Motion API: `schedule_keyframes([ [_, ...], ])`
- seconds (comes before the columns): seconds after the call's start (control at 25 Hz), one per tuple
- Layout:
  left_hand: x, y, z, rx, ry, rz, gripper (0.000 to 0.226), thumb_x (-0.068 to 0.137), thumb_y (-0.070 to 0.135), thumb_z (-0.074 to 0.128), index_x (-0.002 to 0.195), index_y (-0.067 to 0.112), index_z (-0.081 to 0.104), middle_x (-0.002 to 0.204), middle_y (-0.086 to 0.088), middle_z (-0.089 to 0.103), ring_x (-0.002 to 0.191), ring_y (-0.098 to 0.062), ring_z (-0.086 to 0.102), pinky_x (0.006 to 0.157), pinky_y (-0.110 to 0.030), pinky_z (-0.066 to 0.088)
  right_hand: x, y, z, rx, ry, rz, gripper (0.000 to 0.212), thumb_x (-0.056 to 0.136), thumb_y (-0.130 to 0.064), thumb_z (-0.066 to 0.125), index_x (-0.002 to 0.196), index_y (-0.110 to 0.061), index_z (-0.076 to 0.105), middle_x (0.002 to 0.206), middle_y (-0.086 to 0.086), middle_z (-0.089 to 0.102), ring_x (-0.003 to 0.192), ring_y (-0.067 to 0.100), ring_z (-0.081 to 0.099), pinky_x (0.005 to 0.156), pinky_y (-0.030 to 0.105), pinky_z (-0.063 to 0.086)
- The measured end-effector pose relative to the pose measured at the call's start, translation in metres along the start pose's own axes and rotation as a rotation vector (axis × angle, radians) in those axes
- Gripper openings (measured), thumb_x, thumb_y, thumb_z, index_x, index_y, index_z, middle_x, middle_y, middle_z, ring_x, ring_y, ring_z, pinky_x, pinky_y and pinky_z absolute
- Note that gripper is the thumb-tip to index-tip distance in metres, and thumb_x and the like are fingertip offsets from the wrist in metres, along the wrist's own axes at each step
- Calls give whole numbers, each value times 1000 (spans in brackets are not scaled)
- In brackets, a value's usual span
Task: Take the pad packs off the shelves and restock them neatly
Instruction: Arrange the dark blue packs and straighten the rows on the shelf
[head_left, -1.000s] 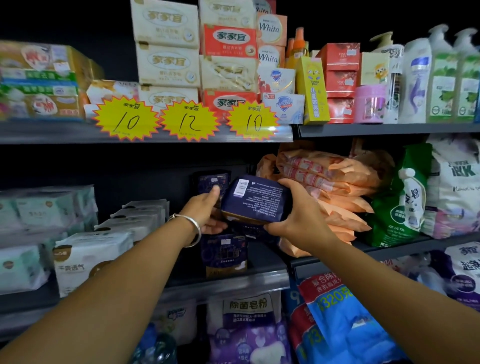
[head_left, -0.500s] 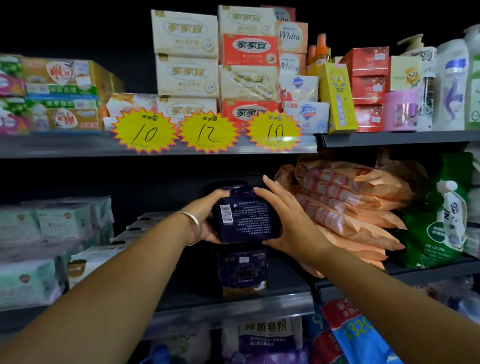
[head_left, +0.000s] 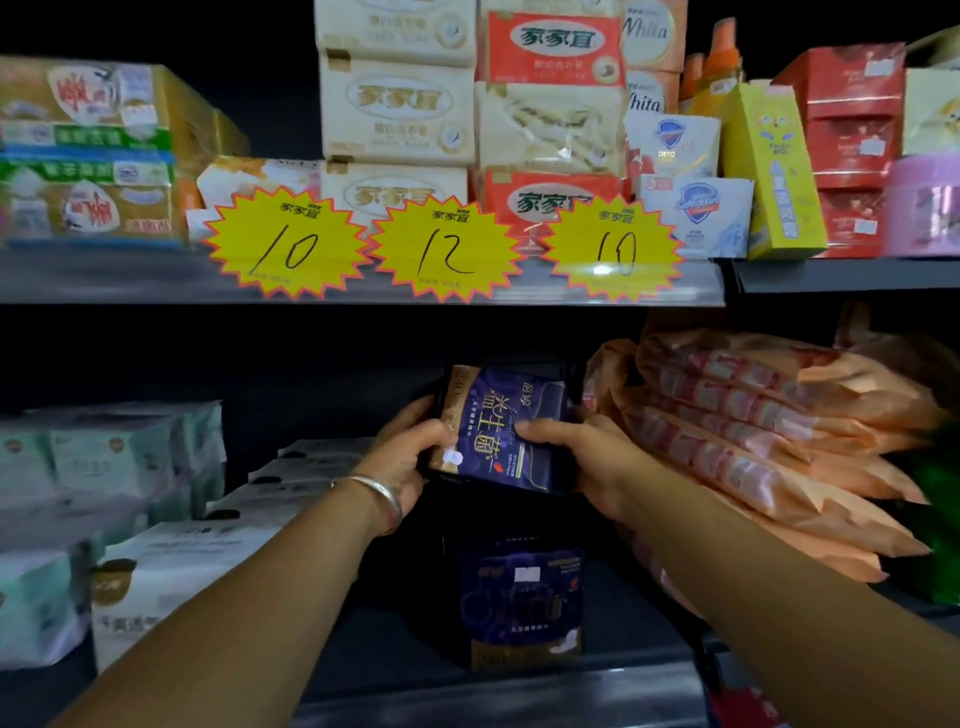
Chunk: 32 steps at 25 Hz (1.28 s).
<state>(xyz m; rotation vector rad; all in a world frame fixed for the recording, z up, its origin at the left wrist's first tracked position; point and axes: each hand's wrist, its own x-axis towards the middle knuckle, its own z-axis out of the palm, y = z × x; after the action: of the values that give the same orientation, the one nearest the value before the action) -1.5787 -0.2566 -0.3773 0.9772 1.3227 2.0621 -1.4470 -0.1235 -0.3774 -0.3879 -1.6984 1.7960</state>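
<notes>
Pad pack (navy) held by both hands, dim shelf, dark shop

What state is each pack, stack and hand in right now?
Held navy pad pack: gripped by both hands, front facing the camera, tilted.
Standing navy pad pack: upright at the shelf front.
Orange packs: stacked flat, sloping.
Left hand: gripping.
Right hand: gripping.

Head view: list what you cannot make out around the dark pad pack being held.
- Held dark pad pack: its sides are covered by the left hand and right hand.
- What it rests on: lost in shadow.
- Lower dark pack: print too dim and blurred to read.
- Orange packs: cut off by the right edge.
</notes>
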Motion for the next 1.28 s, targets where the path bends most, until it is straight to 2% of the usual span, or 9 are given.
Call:
schedule_keyframes([
  [0.2,18,-13,-16,144,-26,28,59,79,-18,48,126,18,49,97,-3,66,86,-19,63,74,-34,52,30,9,6,-93,60,-105,58,66,3,78,118,-9,55,106,13,69,93,32,68,85,51,55],
  [0.44,37,-13,-32,248,-29,54,95,74,-18,64,144,34,25,94,2,68,86,-14,64,79,-32,55,48,5,18,-438,-18,-352,86,66,4,79,137,-23,39,130,-2,53,116,16,55,96,31,49],
  [0.6,37,-7,-43,608,-63,111,110,64,-8,79,146,36,20,138,10,33,123,-10,41,101,-27,39,44,9,20,-406,-159,-425,83,67,16,72,126,-34,43,120,-8,55,106,3,57,84,16,52],
  [0.68,39,3,-41,735,-120,83,116,59,-1,84,146,39,18,150,4,23,131,-15,36,108,-31,36,41,5,20,-380,-189,-426,84,66,19,71,125,-34,44,117,-10,56,104,5,59,83,17,52],
  [0.84,26,24,-24,984,-62,101,108,60,6,85,146,29,25,138,-1,24,121,-14,38,96,-19,34,24,-2,17,-338,-182,-415,84,66,19,72,129,-30,44,120,-6,57,102,3,59,80,13,51],
  [0.96,8,31,-12,1022,14,208,103,56,5,86,140,24,31,130,-1,25,114,-11,37,95,-16,31,2,-6,13,-330,-124,-347,90,66,9,77,140,-23,37,129,-1,54,108,10,57,84,18,52],
  [1.04,-2,31,-6,1074,45,288,102,53,3,87,138,21,32,133,-4,24,113,-11,36,96,-13,30,-13,-13,9,-316,-143,-147,88,72,-11,79,142,-32,30,123,-8,57,109,15,56,88,38,51],
  [1.16,-13,31,-2,1153,56,397,103,50,4,87,136,18,34,133,-6,23,116,-18,40,98,-14,29,-30,-30,2,-199,-251,141,70,69,-57,69,131,-34,47,126,-2,57,115,30,54,85,61,49],
  [1.28,-22,32,3,1197,10,467,102,49,7,88,136,17,36,132,-7,24,119,-21,40,100,-16,29,-40,-43,1,-85,-228,259,58,74,-69,56,120,-34,55,132,7,52,116,45,51,81,63,50],
])
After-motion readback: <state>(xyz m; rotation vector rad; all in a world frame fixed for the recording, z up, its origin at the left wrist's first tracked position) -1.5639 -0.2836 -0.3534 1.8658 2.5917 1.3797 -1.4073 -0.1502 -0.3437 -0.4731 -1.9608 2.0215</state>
